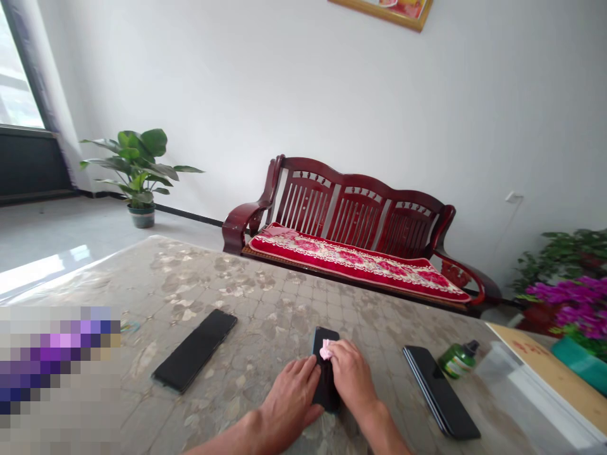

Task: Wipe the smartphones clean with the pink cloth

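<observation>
- Right hand (pixel 351 373): pinching pink cloth (pixel 325 349).
- Left hand (pixel 291 395): resting, thumb spread, against phone (pixel 326 387).
- Phone: looking black, slim; lying beneath cloth, between both hands.

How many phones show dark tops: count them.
3: left phone, lying alone; middle phone, partly under left hand and right hand; right phone beside the bottle, its layered edges suggesting others hidden beneath.

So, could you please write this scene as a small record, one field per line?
left hand: touches middle phone
right hand: holds pink wad on the same phone
left phone: flat on table
phone stack: right of both hands
bottle: green, beside phone stack
bench: beyond table, red cover on seat
</observation>
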